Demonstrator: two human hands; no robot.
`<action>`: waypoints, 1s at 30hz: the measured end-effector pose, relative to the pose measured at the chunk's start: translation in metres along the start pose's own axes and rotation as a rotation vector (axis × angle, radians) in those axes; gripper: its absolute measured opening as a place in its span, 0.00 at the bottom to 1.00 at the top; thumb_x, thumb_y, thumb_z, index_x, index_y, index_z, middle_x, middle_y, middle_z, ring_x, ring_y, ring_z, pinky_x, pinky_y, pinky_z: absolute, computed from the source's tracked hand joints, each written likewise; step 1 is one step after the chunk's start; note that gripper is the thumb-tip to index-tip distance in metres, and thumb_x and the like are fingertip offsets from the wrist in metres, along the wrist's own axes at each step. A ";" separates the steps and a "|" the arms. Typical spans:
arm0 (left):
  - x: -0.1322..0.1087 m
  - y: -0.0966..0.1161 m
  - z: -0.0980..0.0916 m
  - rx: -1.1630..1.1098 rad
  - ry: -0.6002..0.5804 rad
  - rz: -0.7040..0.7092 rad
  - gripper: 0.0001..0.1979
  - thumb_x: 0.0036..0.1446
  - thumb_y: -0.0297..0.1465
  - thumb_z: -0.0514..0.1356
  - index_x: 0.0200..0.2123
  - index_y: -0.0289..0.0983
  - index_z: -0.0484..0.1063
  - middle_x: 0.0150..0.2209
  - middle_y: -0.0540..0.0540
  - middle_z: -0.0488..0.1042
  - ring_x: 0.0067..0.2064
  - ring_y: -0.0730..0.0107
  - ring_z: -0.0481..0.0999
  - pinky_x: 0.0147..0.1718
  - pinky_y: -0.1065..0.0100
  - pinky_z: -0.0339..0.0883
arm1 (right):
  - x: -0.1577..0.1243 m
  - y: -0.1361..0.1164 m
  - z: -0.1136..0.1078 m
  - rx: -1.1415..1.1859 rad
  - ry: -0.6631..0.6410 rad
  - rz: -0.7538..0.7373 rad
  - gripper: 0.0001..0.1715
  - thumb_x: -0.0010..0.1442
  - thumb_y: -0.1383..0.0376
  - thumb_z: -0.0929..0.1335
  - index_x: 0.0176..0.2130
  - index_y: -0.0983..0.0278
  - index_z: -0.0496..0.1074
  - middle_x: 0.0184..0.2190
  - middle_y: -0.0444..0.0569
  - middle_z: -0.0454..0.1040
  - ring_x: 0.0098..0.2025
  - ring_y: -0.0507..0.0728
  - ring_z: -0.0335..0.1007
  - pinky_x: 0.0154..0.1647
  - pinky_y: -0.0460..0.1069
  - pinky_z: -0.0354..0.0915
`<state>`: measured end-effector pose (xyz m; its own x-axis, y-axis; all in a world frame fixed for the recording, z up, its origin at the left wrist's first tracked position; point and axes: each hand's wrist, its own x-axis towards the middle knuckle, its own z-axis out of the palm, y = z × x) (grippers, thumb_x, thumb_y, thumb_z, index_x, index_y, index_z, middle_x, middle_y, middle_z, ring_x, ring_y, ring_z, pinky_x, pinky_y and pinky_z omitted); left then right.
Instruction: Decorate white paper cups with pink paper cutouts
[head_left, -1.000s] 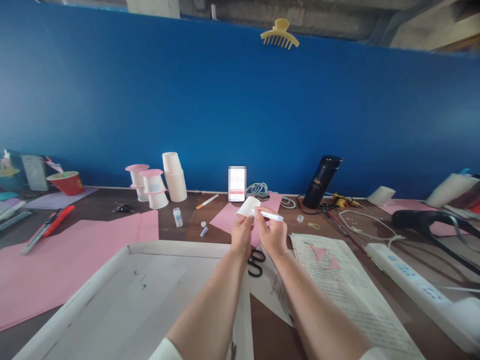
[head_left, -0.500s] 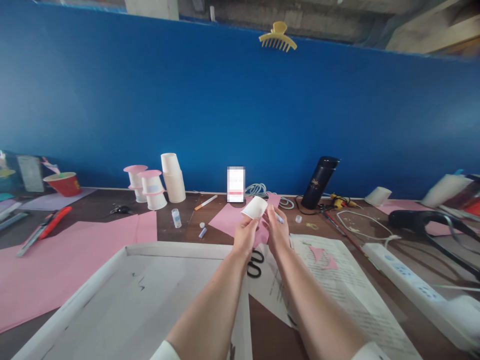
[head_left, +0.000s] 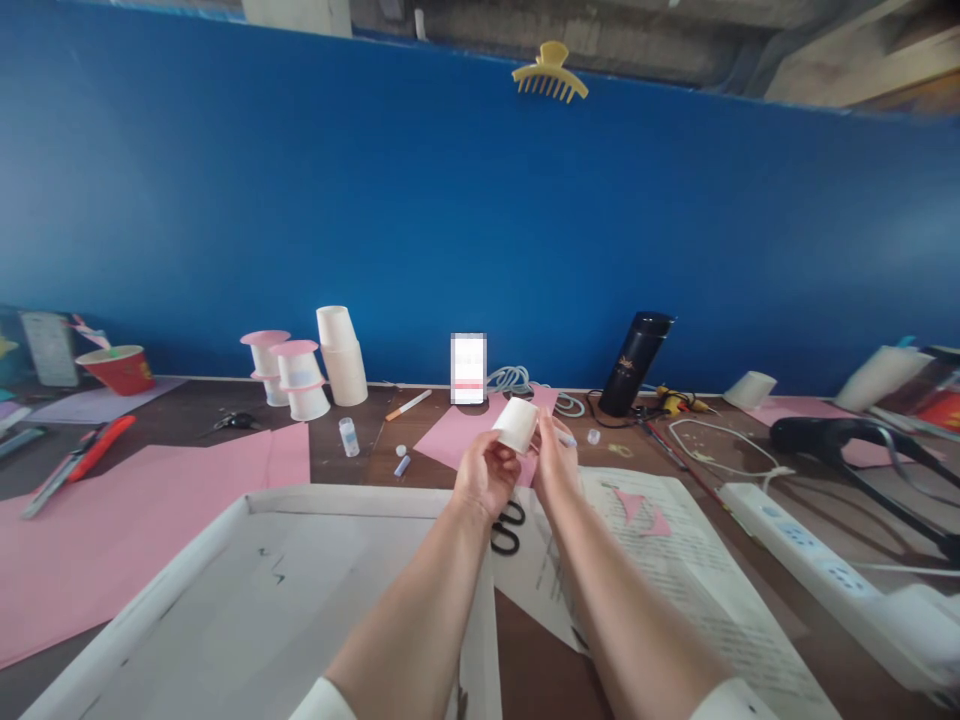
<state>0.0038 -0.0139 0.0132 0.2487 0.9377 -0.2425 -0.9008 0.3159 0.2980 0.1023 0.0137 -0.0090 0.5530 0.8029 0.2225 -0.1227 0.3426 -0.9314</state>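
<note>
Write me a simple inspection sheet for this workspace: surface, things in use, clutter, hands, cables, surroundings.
Surface: brown tabletop, partly covered by pink paper and a white tray.
Things in use: white paper cup, tilted; pale pen, mostly hidden.
Clutter: stacked cups, black flask, printed sheet with pink scraps on it.
Hands: left hand holds the cup; right hand holds the pen, close beside it.
Cables: coiled cable at the back; power strip on the right.
Surroundings: blue partition, yellow claw clip near its top edge.
</note>
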 end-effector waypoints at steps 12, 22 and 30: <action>0.009 0.009 -0.007 -0.053 0.099 0.140 0.06 0.49 0.22 0.57 0.22 0.34 0.65 0.20 0.51 0.64 0.20 0.80 0.63 0.19 0.78 0.61 | -0.027 -0.028 -0.002 -0.423 -0.165 -0.438 0.18 0.59 0.54 0.64 0.35 0.66 0.75 0.24 0.47 0.75 0.24 0.53 0.69 0.28 0.46 0.64; 0.009 0.007 -0.004 -0.030 0.094 0.155 0.05 0.50 0.21 0.56 0.23 0.32 0.66 0.20 0.51 0.64 0.20 0.80 0.62 0.19 0.78 0.62 | -0.026 -0.029 -0.003 -0.509 -0.184 -0.502 0.19 0.59 0.54 0.65 0.37 0.65 0.75 0.29 0.50 0.78 0.27 0.54 0.72 0.30 0.46 0.65; 0.009 0.008 -0.004 -0.021 0.084 0.161 0.04 0.51 0.21 0.56 0.25 0.31 0.68 0.20 0.51 0.64 0.20 0.81 0.62 0.19 0.78 0.61 | -0.026 -0.030 -0.004 -0.538 -0.176 -0.472 0.18 0.58 0.54 0.65 0.32 0.65 0.75 0.24 0.48 0.77 0.25 0.54 0.71 0.29 0.46 0.64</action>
<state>-0.0024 -0.0037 0.0092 0.0705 0.9604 -0.2695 -0.9340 0.1585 0.3202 0.0947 -0.0198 0.0124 0.3012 0.7111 0.6352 0.5417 0.4207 -0.7278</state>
